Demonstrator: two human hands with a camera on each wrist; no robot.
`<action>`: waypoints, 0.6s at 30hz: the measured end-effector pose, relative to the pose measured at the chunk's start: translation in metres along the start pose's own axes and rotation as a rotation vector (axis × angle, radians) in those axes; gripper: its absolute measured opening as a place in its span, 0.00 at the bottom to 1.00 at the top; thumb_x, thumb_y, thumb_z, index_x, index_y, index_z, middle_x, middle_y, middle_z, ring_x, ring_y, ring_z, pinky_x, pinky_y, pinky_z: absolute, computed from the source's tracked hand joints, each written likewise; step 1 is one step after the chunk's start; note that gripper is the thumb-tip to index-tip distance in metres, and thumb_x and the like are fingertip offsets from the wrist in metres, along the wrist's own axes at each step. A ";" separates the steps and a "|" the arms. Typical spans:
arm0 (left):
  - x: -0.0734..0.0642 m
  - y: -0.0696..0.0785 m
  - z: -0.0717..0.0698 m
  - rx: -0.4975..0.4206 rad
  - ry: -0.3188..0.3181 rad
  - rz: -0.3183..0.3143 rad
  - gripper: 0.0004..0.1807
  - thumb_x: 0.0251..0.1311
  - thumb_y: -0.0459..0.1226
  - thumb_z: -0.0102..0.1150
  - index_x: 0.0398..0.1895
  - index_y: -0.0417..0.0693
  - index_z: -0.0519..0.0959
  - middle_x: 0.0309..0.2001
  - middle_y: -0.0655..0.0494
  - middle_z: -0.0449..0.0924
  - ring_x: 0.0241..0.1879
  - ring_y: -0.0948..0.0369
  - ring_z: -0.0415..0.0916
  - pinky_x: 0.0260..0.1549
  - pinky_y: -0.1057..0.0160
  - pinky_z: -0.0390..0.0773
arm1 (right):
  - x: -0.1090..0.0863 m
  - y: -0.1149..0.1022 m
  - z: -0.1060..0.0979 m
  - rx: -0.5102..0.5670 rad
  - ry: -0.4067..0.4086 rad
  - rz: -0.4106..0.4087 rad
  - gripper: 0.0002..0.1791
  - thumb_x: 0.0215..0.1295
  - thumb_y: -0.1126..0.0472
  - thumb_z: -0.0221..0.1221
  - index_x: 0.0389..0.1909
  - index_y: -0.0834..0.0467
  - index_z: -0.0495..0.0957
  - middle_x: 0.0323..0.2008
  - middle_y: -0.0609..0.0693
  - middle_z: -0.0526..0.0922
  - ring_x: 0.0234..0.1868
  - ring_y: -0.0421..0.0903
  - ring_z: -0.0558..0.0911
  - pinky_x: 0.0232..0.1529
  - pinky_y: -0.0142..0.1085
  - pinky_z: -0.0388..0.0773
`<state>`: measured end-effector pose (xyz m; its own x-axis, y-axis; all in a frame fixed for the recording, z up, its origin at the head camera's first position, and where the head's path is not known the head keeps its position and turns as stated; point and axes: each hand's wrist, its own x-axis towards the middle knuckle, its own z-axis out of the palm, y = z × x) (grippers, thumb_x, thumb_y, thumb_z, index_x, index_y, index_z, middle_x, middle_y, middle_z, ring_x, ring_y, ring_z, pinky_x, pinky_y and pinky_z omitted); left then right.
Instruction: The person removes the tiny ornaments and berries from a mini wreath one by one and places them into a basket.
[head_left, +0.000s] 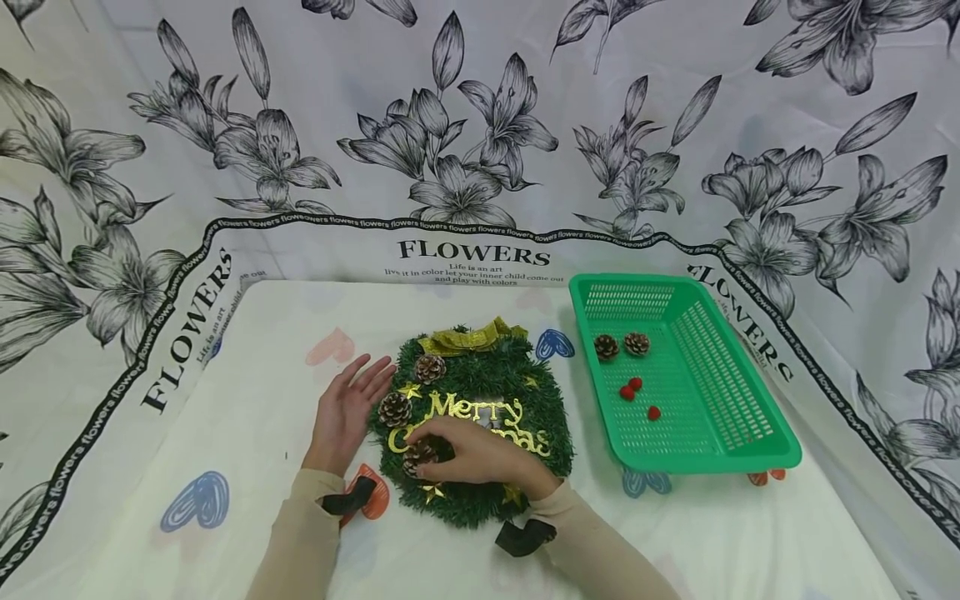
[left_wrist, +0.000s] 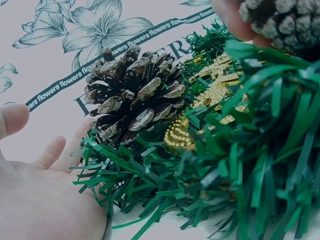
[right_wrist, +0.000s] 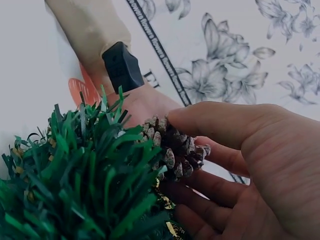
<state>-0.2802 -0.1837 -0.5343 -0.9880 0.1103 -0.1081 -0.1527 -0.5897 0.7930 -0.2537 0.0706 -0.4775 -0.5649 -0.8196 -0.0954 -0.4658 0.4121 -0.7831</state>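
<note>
A green tinsel wreath (head_left: 551, 392) lies on the table, with gold "Merry Christmas" lettering (head_left: 450, 406) across it and a gold bow (head_left: 472, 337) at its top. My right hand (head_left: 480, 452) reaches over the wreath and holds a pine cone (head_left: 420, 458) between thumb and fingers at its lower left; the right wrist view shows this pine cone (right_wrist: 172, 150) against the tinsel. Two more pine cones sit higher on the left side, one above (head_left: 431, 368) the other (head_left: 394, 409). Beside that edge, my left hand (head_left: 345, 414) is palm up, fingers extended, its fingertips close to the tinsel (left_wrist: 125, 170).
To the right stands a green plastic basket (head_left: 712, 463) containing two pine cones, left (head_left: 606, 347) and right (head_left: 637, 343), and three small red balls (head_left: 627, 392). Small gold stars (head_left: 433, 492) dot the wreath. A flower-printed cloth (head_left: 465, 117) hangs behind the white table cover (head_left: 247, 375).
</note>
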 end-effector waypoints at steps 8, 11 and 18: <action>0.002 0.001 0.001 -0.004 -0.011 0.021 0.35 0.82 0.50 0.35 0.82 0.45 0.43 0.80 0.41 0.54 0.76 0.52 0.63 0.75 0.60 0.71 | 0.000 -0.004 -0.002 0.040 0.029 -0.025 0.23 0.73 0.53 0.61 0.65 0.55 0.75 0.58 0.48 0.81 0.56 0.37 0.80 0.59 0.29 0.82; 0.000 0.000 0.001 -0.006 -0.008 0.015 0.35 0.82 0.50 0.34 0.82 0.45 0.42 0.80 0.40 0.52 0.77 0.50 0.60 0.76 0.59 0.69 | -0.001 -0.005 -0.002 0.047 0.028 -0.026 0.23 0.73 0.53 0.61 0.65 0.55 0.74 0.58 0.48 0.82 0.56 0.36 0.80 0.58 0.29 0.82; -0.003 -0.001 0.001 0.006 0.009 0.014 0.34 0.82 0.51 0.33 0.82 0.45 0.43 0.80 0.38 0.50 0.76 0.52 0.62 0.77 0.57 0.67 | -0.003 -0.004 -0.005 0.050 0.027 -0.026 0.23 0.74 0.52 0.60 0.66 0.52 0.74 0.60 0.45 0.80 0.59 0.35 0.78 0.60 0.29 0.81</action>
<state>-0.2772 -0.1819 -0.5343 -0.9902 0.0954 -0.1024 -0.1390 -0.5863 0.7981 -0.2536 0.0730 -0.4711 -0.5717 -0.8184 -0.0582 -0.4463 0.3697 -0.8150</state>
